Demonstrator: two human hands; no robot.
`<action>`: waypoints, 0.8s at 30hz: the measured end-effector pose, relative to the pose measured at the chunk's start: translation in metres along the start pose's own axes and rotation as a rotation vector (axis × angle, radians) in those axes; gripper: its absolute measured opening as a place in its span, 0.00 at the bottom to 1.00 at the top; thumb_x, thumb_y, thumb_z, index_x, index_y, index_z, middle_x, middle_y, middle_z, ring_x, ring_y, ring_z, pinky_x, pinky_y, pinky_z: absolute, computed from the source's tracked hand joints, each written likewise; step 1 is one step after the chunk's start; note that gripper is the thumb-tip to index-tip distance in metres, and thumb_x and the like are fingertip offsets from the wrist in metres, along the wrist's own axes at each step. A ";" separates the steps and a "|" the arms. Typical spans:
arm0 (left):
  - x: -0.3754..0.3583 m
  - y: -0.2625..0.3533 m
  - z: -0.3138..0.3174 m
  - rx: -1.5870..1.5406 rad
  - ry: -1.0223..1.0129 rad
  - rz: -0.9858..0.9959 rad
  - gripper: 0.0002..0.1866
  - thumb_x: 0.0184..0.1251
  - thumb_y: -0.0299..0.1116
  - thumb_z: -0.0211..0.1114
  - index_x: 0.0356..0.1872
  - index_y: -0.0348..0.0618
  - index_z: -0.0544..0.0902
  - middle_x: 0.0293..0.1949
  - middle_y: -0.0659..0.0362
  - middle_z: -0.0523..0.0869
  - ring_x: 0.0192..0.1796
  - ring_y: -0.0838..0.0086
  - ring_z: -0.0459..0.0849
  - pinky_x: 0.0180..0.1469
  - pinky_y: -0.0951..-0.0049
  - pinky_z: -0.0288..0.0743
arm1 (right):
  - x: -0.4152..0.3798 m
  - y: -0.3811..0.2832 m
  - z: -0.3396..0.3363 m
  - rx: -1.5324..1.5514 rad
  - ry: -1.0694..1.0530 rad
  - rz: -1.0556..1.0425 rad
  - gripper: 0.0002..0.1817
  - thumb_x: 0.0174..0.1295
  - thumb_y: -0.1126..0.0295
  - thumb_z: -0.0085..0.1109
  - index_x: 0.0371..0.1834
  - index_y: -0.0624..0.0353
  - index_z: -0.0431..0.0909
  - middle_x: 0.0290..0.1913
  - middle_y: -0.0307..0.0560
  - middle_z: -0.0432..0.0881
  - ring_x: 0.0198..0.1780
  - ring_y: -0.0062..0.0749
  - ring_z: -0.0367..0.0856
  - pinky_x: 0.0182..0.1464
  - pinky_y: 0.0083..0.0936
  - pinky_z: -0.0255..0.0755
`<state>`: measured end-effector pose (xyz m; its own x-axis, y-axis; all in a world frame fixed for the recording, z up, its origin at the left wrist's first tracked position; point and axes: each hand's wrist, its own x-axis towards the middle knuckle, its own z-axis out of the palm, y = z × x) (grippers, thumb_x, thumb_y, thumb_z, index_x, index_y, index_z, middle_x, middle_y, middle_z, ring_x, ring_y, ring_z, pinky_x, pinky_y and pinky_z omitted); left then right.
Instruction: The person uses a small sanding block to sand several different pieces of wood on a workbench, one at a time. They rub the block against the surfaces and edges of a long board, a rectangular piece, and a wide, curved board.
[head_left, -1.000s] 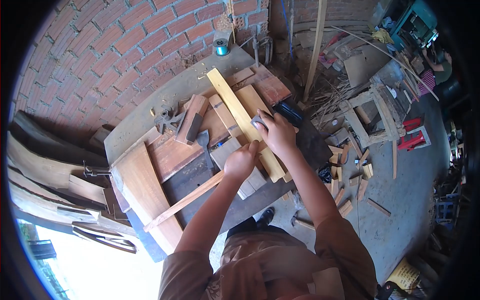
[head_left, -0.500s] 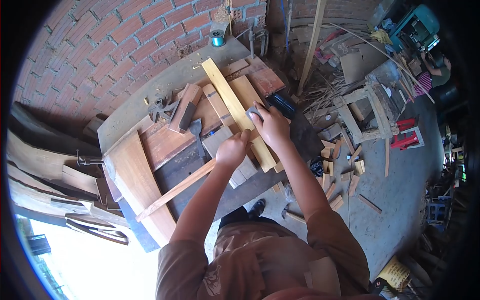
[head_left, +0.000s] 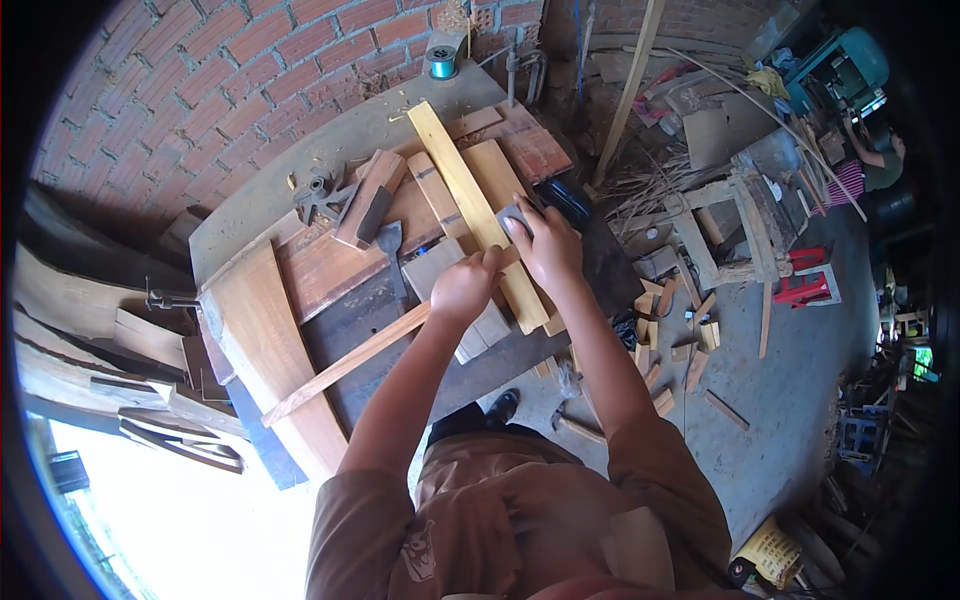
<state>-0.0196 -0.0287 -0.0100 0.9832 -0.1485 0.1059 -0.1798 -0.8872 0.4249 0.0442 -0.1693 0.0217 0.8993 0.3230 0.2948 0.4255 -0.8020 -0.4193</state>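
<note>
My left hand (head_left: 463,288) is closed around a narrow wooden strip (head_left: 350,367), whose free end slants down to the left over a wide plank (head_left: 265,335). The strip's other end crosses a long pale yellow board (head_left: 462,185) near my right hand (head_left: 548,245). In the fingers of that right hand is a small grey block (head_left: 513,216), held against or just above the strip's end; contact is hidden by the fingers. Beside my left hand lies a thick greyish wood block (head_left: 437,282). A flat dark scraper-like tool (head_left: 391,255) rests farther left.
The workbench (head_left: 245,222) carries more boards, a metal tool (head_left: 325,200) and a spool of blue line (head_left: 441,62). Offcuts (head_left: 697,370) litter the floor at right, near a wooden frame (head_left: 735,235) and a red stool (head_left: 805,278). Another person (head_left: 880,165) is at the far right.
The whole view has shifted slightly. My right hand has moved a little away from my left along the strip's end; both grips stay the same.
</note>
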 end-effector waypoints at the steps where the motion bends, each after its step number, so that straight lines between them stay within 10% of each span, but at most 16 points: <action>1: -0.001 0.000 0.000 -0.010 0.021 0.011 0.17 0.56 0.37 0.61 0.44 0.43 0.70 0.31 0.54 0.80 0.34 0.58 0.82 0.34 0.62 0.76 | -0.016 0.004 -0.003 0.030 0.024 0.000 0.21 0.60 0.55 0.52 0.57 0.45 0.73 0.33 0.53 0.74 0.35 0.46 0.76 0.36 0.36 0.72; 24: 0.000 0.001 0.000 -0.002 0.047 0.019 0.13 0.56 0.35 0.61 0.39 0.43 0.69 0.28 0.54 0.80 0.35 0.59 0.82 0.34 0.62 0.77 | 0.028 0.008 0.008 0.098 -0.110 0.081 0.21 0.62 0.56 0.48 0.57 0.49 0.73 0.34 0.56 0.77 0.38 0.50 0.77 0.41 0.38 0.71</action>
<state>-0.0203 -0.0299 -0.0097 0.9771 -0.1444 0.1560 -0.1983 -0.8837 0.4240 0.0732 -0.1623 0.0198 0.9344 0.3169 0.1629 0.3542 -0.7764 -0.5213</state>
